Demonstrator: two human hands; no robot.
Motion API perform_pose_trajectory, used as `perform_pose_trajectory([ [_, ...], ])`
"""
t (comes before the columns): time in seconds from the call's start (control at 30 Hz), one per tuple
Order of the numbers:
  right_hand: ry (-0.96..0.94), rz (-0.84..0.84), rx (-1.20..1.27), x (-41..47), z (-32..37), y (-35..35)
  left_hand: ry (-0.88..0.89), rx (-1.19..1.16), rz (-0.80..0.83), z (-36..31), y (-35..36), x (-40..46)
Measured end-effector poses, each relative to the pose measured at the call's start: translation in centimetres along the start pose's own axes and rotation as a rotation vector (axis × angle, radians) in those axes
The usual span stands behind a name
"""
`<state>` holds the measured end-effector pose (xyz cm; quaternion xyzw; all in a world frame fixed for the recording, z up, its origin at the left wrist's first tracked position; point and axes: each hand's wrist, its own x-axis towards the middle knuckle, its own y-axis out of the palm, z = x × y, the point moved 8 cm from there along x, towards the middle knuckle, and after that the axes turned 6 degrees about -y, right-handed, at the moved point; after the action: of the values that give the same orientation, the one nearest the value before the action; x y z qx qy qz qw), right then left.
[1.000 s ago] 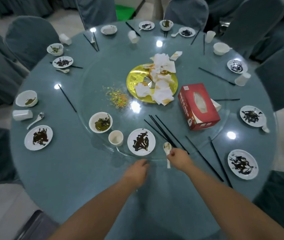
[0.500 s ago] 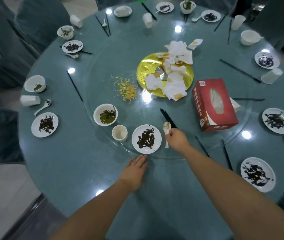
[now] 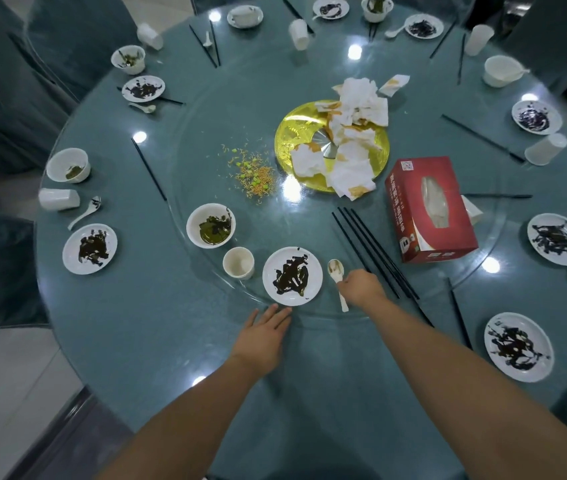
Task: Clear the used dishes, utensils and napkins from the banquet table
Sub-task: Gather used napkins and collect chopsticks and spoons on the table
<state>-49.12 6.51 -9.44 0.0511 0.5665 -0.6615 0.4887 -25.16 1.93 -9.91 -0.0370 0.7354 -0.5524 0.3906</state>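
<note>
Pinching the white spoon (image 3: 336,271) by its handle, my right hand (image 3: 361,289) rests at the near rim of the glass turntable (image 3: 205,109), its fingers curled round the stem while the stained bowl of the spoon points away from me. My left hand (image 3: 264,336) lies flat on the teal table (image 3: 157,341) with fingers straight, the tips just touching the near edge of the sauce-smeared plate (image 3: 292,276). Beside that plate stand one small paper cup (image 3: 238,263) and one bowl (image 3: 211,225) with green residue. Four black chopsticks (image 3: 372,251) lie side by side just right of my right hand. Farther in sits one red tissue box (image 3: 431,209), printed with a QR code and white characters too small for me to read. One gold disc (image 3: 295,133) at the centre carries a heap of stained napkins (image 3: 354,133), and a scatter of orange and green crumbs (image 3: 252,171) lies to its left. Around the outer ring I count seven more smeared plates, four more bowls and five more white cups, three of them on their sides.
</note>
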Motion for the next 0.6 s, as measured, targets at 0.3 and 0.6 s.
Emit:
perform_pose_trajectory([
  [0.3, 0.028, -0.127, 0.132, -1.7, 0.3, -0.4, -0.031, -0.032, -0.010, 1.2, -0.5, -0.7],
  [0.6, 0.076, -0.251, 0.207, -6.8, -7.0, -2.7, 0.187, 0.049, -0.089, -4.6, -3.4, -0.2],
])
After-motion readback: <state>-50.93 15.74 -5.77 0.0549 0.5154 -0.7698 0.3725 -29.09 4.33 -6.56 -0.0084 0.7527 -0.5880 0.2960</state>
